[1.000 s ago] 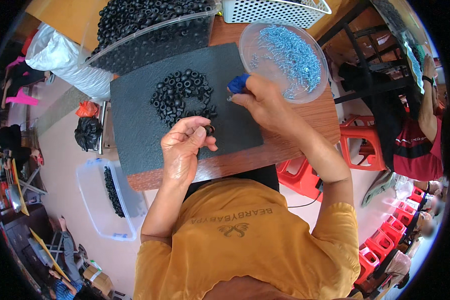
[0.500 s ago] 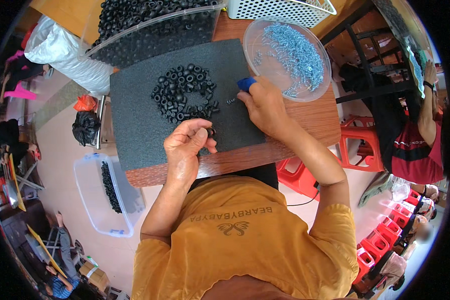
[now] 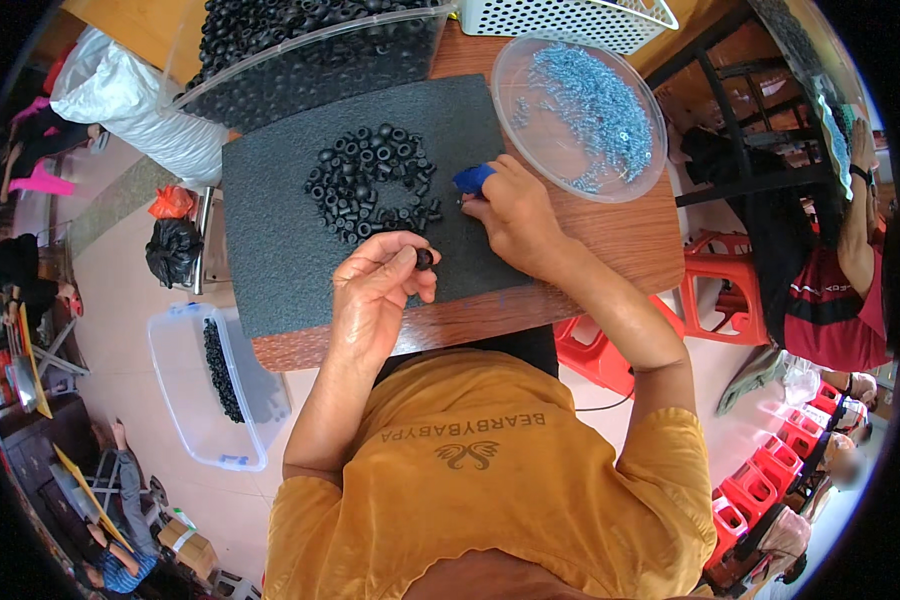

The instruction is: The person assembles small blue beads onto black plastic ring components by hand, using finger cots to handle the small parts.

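Observation:
My left hand [image 3: 372,285] pinches a small black hollow plastic piece [image 3: 425,259] between thumb and fingers, just above the near part of the dark grey mat [image 3: 280,240]. Beyond it lies a loose pile of similar black pieces [image 3: 370,165] on the mat. My right hand [image 3: 520,215], with a blue cover [image 3: 473,179] on a finger, is closed at the mat's right side. A tiny metal spring shows only in part at its fingertips. Many small bluish metal springs [image 3: 595,110] fill part of a round clear tray [image 3: 530,135] beyond the right hand.
A clear bin [image 3: 310,85] full of black pieces stands at the table's far left, beside a white perforated basket [image 3: 570,25]. A clear box [image 3: 175,400] with more black pieces rests on the floor at left. Red stools [image 3: 720,290] stand at right, with people around.
My right hand has moved slightly left, and its fingertips have closed over the spring that lay on the mat. My left hand has turned the black piece so its end shows more.

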Available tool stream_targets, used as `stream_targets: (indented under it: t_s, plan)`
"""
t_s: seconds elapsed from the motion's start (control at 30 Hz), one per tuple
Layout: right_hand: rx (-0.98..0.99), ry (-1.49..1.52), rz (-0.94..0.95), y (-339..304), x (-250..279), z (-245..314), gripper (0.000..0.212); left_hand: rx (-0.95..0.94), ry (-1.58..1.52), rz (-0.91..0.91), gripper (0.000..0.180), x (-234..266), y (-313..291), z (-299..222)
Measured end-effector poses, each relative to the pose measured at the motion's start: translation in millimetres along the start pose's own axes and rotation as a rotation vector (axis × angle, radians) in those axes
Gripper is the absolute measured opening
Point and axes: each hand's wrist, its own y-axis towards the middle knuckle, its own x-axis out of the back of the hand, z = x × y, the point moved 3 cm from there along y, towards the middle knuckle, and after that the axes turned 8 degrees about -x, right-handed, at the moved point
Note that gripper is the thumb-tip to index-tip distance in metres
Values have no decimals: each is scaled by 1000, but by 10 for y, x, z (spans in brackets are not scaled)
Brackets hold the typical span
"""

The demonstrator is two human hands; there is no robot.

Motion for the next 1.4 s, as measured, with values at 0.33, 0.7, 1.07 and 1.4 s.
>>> stream_targets:
  t_s: [0.33, 0.7, 1.07, 1.4]
  plan:
    - [-585, 571, 257, -60, 26, 70, 17, -648, 987, 112, 20, -214, 39, -32]
    - [-623, 696, 224, -145, -41, 77, 18, -834, 1235, 153, 10, -301, 64, -35]
    - [-339, 439, 69, -159, 29, 158, 17, -325, 900, 38, 8, -218, 133, -25]
    - [-535, 658, 121, -161, -5, 139, 17, -828, 1342, 190, 14, -333, 98, -58]
